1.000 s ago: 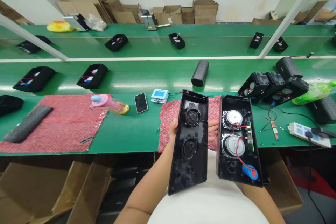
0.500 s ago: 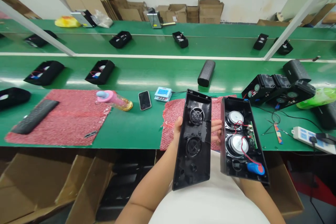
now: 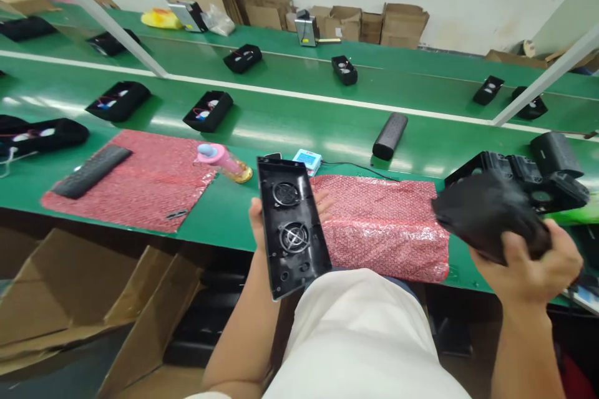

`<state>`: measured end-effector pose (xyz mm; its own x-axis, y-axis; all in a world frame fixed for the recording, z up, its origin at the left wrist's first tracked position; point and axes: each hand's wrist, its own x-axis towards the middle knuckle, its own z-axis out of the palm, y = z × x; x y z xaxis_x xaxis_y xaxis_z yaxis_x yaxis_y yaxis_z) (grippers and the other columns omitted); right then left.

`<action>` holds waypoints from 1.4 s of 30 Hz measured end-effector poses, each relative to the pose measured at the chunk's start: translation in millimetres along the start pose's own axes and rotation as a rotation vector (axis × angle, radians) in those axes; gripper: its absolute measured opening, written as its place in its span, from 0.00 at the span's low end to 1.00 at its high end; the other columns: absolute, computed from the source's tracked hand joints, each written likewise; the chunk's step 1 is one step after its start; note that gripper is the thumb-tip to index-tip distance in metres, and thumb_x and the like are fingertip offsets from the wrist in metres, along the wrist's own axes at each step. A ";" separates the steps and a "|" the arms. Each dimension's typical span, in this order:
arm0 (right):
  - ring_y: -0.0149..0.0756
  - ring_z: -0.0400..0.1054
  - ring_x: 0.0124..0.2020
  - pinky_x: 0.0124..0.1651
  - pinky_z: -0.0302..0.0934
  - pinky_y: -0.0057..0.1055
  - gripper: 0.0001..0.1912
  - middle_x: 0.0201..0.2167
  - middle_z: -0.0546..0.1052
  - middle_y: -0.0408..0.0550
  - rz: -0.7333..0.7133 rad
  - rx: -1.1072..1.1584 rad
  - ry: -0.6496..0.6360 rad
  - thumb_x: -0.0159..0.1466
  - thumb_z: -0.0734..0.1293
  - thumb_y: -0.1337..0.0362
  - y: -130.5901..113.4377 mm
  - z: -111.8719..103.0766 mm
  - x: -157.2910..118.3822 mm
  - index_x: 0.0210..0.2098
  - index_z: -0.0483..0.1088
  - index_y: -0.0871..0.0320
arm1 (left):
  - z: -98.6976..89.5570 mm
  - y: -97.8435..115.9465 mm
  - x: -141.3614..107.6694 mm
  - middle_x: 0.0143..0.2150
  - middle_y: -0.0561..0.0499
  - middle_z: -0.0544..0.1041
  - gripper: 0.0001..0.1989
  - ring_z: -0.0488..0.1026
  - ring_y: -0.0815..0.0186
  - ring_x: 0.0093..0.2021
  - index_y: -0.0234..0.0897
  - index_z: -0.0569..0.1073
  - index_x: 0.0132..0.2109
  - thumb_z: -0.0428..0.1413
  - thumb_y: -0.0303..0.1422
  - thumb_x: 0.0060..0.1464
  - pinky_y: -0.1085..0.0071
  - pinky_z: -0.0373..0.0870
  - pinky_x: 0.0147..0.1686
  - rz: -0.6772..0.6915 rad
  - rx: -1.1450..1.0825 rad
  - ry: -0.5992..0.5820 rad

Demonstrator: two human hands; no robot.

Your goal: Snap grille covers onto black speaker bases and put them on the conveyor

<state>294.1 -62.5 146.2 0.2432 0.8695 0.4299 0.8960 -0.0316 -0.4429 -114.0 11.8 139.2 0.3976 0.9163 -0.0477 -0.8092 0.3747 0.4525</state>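
My left hand (image 3: 256,219) holds a black speaker housing half (image 3: 292,268) from beneath, its inner side with two round grilles facing up. The thumb lies at its left edge and the fingers show past its right edge. Far to the right, my right hand (image 3: 533,265) grips the other speaker half (image 3: 491,212), blurred by motion, with its dark outer shell towards me; its inside is hidden. It hangs in front of several speaker housings (image 3: 519,168) standing on the bench. Between my hands a pink bubble-wrap mat (image 3: 384,224) lies on the green bench.
Behind the mat lies a dark cylindrical speaker (image 3: 390,136), near a small blue-white device (image 3: 307,161) with a cable. Leftwards are a pink-capped bottle (image 3: 224,162) and a second pink mat (image 3: 154,168) bearing a black bar (image 3: 93,171). Open speaker halves (image 3: 208,111) line the bench; cardboard boxes (image 3: 51,287) stand below.
My hands have moved apart. The right one has carried its speaker half right and turned it over, hiding the wired inside. The left half has shifted left, and the view has tilted.
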 end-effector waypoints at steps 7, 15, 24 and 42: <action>0.56 0.58 0.54 0.53 0.55 0.56 0.38 0.50 0.66 0.52 0.176 0.106 -0.276 0.48 0.70 0.55 -15.5 91.8 28.4 0.58 0.60 0.51 | -9.7 23.7 -29.6 0.62 0.36 0.62 0.49 0.50 0.44 0.65 0.34 0.58 0.63 0.51 0.62 0.40 0.48 0.49 0.62 0.178 0.062 0.261; 0.56 0.58 0.53 0.51 0.55 0.47 0.52 0.53 0.58 0.58 0.244 -0.399 -0.339 0.48 0.72 0.48 -10.8 146.9 16.5 0.65 0.44 0.48 | -35.1 36.6 -65.8 0.62 0.39 0.64 0.48 0.49 0.47 0.66 0.39 0.56 0.64 0.50 0.62 0.41 0.48 0.46 0.63 0.213 -0.015 0.381; 0.56 0.62 0.50 0.47 0.57 0.47 0.51 0.52 0.61 0.60 0.360 -0.582 -0.502 0.50 0.70 0.45 -20.2 172.0 -13.6 0.66 0.41 0.46 | -59.0 52.6 -78.8 0.65 0.41 0.59 0.48 0.43 0.51 0.68 0.41 0.54 0.65 0.46 0.64 0.43 0.51 0.39 0.65 0.209 -0.018 0.292; 0.58 0.65 0.47 0.44 0.59 0.48 0.54 0.48 0.64 0.62 0.509 -0.600 -0.443 0.48 0.68 0.38 -34.2 173.8 -10.6 0.66 0.42 0.49 | -57.2 70.9 -48.0 0.64 0.40 0.61 0.47 0.43 0.49 0.68 0.39 0.55 0.64 0.49 0.62 0.43 0.48 0.39 0.65 0.118 0.014 0.336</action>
<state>196.3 15.0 20.0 0.6096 0.7860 -0.1032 0.7922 -0.6089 0.0419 -215.2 2.5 122.6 0.1351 0.9495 -0.2832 -0.8343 0.2632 0.4844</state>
